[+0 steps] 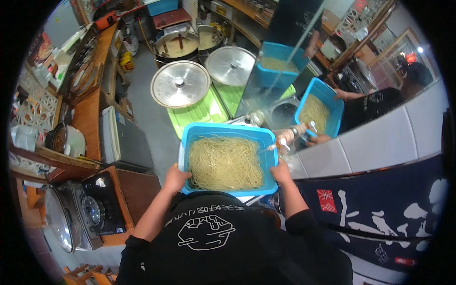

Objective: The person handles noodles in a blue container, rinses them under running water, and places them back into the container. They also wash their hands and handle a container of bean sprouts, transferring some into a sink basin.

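Observation:
A blue rectangular plastic basin (229,129) is held level in front of my black shirt, with a broad mass of pale yellow noodles (226,164) in it. My left hand (175,180) grips its left side, thumb over the rim. On the opposite side my right hand (280,171) is closed on the rim. A white-handled tap (283,143) juts out close to the basin's upper right corner. The wall mirror on the right reflects the basin and my arms.
Beyond the basin, a round metal lid (180,84) lies on a green plastic container (199,114). Large pots of pale liquid (177,48) stand farther off. At left are a grey-sided cabinet (130,142), a portable cooktop (103,206) and a white pot (74,140) beside a wooden counter.

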Available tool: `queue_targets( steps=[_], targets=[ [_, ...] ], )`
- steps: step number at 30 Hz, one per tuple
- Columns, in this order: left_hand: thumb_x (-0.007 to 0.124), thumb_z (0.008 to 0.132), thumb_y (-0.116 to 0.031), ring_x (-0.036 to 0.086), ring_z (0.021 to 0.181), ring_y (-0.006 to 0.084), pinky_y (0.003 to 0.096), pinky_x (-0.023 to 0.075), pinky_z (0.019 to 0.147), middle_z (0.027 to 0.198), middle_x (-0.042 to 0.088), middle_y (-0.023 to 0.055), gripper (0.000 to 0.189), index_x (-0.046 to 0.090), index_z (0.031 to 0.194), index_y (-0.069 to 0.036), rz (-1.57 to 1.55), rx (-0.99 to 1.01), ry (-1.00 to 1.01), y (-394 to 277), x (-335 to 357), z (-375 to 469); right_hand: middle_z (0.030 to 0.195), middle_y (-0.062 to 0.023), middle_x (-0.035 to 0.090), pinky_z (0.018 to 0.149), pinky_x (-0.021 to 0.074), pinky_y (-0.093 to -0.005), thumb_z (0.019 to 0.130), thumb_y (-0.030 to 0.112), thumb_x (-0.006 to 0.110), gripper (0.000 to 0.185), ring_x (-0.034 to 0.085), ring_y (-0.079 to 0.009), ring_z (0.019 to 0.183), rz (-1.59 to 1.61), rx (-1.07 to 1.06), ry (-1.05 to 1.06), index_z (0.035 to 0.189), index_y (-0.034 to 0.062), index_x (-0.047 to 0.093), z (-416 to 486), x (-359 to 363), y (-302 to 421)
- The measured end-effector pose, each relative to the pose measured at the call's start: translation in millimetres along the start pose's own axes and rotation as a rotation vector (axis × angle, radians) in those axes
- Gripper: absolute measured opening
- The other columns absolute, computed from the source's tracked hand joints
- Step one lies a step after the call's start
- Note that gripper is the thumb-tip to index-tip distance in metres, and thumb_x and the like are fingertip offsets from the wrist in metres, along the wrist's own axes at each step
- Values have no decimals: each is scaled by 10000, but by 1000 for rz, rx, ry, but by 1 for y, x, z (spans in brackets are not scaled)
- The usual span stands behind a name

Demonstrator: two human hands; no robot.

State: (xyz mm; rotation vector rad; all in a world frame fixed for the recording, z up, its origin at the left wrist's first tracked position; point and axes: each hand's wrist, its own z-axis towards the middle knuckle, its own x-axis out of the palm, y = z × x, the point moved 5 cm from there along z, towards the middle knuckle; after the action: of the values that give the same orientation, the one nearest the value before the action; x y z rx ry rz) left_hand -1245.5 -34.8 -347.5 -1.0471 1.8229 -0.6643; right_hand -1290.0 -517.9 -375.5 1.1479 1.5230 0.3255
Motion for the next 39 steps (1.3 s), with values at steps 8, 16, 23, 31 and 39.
queue_targets(
  steps=[8, 16, 23, 31, 39],
  targets=[
    [770, 796, -53, 730, 919, 253, 390, 558, 843, 1025, 759, 164, 372, 679, 1139, 57, -25, -45, 12, -31, -4, -15, 1016, -256, 754, 824, 581, -455, 790, 82, 705, 351, 748, -383, 917, -42, 41, -23, 1120, -35, 686, -7, -4, 6],
    [744, 801, -43, 728, 903, 239, 375, 561, 830, 1020, 757, 153, 361, 679, 1142, 55, -146, -15, 23, -11, -1, -5, 1015, -256, 750, 821, 578, -455, 778, 80, 721, 350, 747, -381, 917, -53, 54, -34, 1104, -42, 679, -4, -2, 3],
    [754, 809, -50, 736, 910, 249, 375, 566, 833, 1033, 763, 157, 366, 680, 1150, 57, -166, 0, 38, 0, 1, 0, 1016, -247, 753, 828, 577, -453, 787, 72, 720, 353, 748, -374, 920, -51, 56, -31, 1121, -39, 686, -5, -2, 5],
    [750, 809, -47, 732, 900, 243, 377, 566, 827, 1022, 761, 154, 361, 682, 1148, 56, -121, 4, 29, -9, 0, -5, 1025, -252, 754, 830, 578, -455, 793, 76, 724, 338, 750, -377, 928, -23, 62, -35, 1112, -32, 689, -3, 0, -1],
    [750, 806, -50, 732, 893, 246, 379, 565, 820, 1027, 762, 143, 369, 687, 1156, 48, -67, 7, 19, -12, -3, -6, 1005, -247, 757, 823, 577, -462, 793, 91, 729, 338, 752, -378, 916, -51, 44, -33, 1108, -23, 691, 1, 0, -7]
  ],
)
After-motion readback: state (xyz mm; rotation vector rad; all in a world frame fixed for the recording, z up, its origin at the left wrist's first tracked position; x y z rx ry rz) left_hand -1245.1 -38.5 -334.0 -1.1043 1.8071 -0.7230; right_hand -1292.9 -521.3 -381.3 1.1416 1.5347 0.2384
